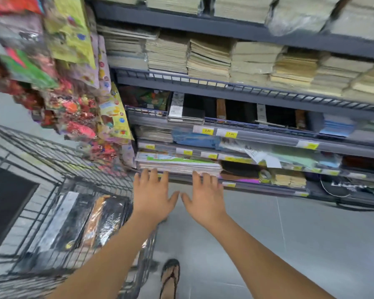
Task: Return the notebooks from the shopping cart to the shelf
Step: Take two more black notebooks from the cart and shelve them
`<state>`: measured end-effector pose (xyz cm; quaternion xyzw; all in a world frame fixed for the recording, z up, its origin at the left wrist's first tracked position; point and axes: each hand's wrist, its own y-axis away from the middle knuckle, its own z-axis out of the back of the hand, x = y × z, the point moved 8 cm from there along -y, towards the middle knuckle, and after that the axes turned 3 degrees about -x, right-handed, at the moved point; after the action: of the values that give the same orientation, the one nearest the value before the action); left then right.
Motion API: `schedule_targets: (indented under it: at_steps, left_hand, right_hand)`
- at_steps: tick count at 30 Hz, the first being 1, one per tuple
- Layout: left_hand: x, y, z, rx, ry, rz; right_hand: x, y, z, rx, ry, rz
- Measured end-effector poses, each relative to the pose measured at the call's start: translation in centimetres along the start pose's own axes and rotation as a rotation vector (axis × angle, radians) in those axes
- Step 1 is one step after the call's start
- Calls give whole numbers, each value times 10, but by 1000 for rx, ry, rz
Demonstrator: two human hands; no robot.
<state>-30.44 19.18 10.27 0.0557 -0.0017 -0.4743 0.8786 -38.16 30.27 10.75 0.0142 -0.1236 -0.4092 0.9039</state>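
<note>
Head view, motion-blurred. I read the left hand (153, 195) and right hand (203, 197) as flat, fingers straight and spread, holding nothing, thumbs nearly meeting. Their fingertips lie at the front edge of a booklet stack (177, 164) on a low tier of the shelf (268, 137); contact I cannot tell. The notebooks (84, 221), film-wrapped, lie in the wire shopping cart (58, 160), lower left. A sandalled foot (170, 277) stands below

We hold our left hand (152, 192) and right hand (205, 196) flat, fingers spread. The fingertips are at the front edge of a stack of notebooks (177, 164) on a low shelf (268, 189). The wire cart (52, 159) stands to our left, with wrapped notebooks (82, 221) lying inside.
</note>
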Motion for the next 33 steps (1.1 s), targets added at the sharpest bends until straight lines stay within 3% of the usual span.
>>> schedule_targets:
  at_steps: [7,15,23,29,33]
  left_hand:
    - [123,44,-6,51,-2,141]
    - [275,59,-97,231,-25,198]
    - [391,62,-206,421,-24,219]
    - [424,53,-279,502,10,292]
    - [435,54,-318,536,194,456]
  right_hand:
    - [142,18,-19,-5,-53,172]
    - [254,10,-155,226,-29,104]
    - [309,1,-295,462,-3,-16]
    - [316,-20,-346,377,64,-34]
    - [314,-26,-367,335,101,-35]
